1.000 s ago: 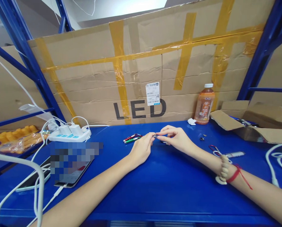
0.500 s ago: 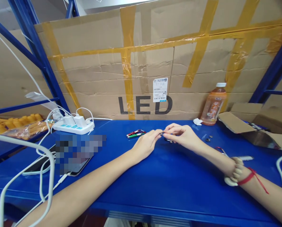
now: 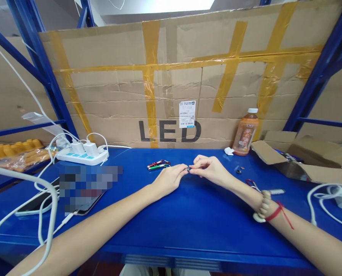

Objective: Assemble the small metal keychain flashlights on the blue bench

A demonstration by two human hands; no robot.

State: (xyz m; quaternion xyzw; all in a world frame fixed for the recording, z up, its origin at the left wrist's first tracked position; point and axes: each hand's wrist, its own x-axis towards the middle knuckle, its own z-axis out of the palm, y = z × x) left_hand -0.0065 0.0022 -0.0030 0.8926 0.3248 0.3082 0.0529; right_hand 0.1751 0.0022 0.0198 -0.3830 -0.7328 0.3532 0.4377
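My left hand (image 3: 170, 177) is closed, its fingertips pinching a small shiny metal piece (image 3: 187, 169) too small to name. My right hand (image 3: 212, 169) meets it from the other side, thumb and forefinger pinched at the same piece. Left of my hands lie two slim metal tubes, a red tube (image 3: 156, 164) and a green tube (image 3: 158, 166), which look like small keychain torches. Beyond my right hand are a few small dark round parts (image 3: 239, 171). By my right wrist lies a red clip (image 3: 250, 184) near a silver stick-like piece (image 3: 276, 191).
A bottle of orange drink (image 3: 246, 132) and a crumpled tissue (image 3: 228, 151) stand against the large cardboard box (image 3: 116, 99). An open carton (image 3: 317, 172) is at right. At left are a power strip (image 3: 81, 156), white cables (image 3: 51, 214) and devices (image 3: 92, 205) on the blue table (image 3: 193, 226).
The view has shifted, so things sit further left in it. My fingertips stay together at the small metal piece; the dark part below my right fingers no longer shows there.
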